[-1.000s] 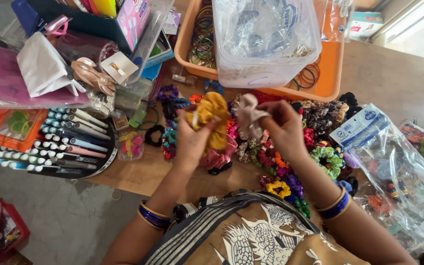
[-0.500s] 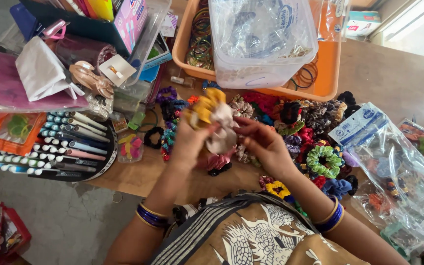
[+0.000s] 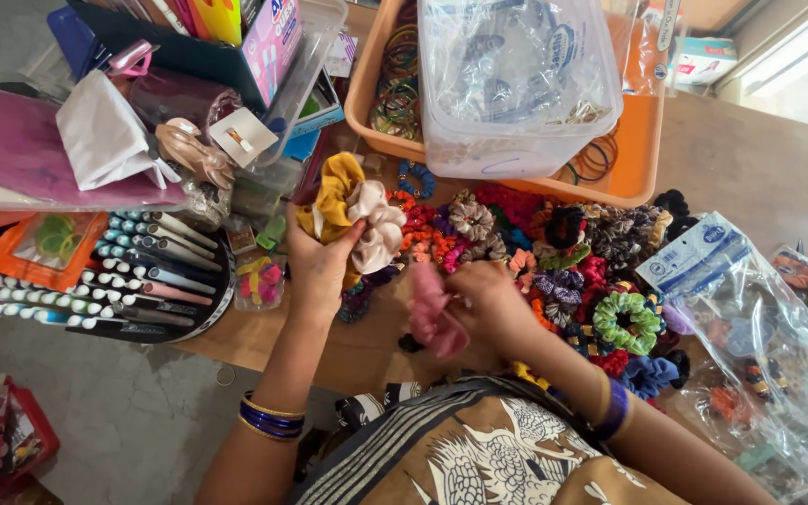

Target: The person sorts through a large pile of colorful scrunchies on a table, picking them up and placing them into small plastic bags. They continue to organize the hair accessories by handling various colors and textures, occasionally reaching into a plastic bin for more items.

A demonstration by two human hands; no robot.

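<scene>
My left hand [image 3: 315, 266] grips a bunch of fabric scrunchies, a mustard yellow scrunchie [image 3: 331, 192] and a pale cream scrunchie [image 3: 378, 224] on top. My right hand [image 3: 493, 304] is closed on a pink scrunchie [image 3: 432, 318], low over the wooden table [image 3: 357, 351]. A heap of many-coloured scrunchies [image 3: 563, 248] lies just beyond both hands, with a green scrunchie [image 3: 627, 323] at its right side.
An orange tray [image 3: 642, 164] of bangles stands behind the heap, a clear plastic tub [image 3: 516, 84] on it. At left are a round rack of pens [image 3: 156, 271] and boxes of stationery [image 3: 226, 47]. Clear plastic bags [image 3: 750, 318] lie at right.
My right hand left the cream scrunchie with the bunch in my left hand, dropped toward me and took up a pink scrunchie. My left hand moved slightly left.
</scene>
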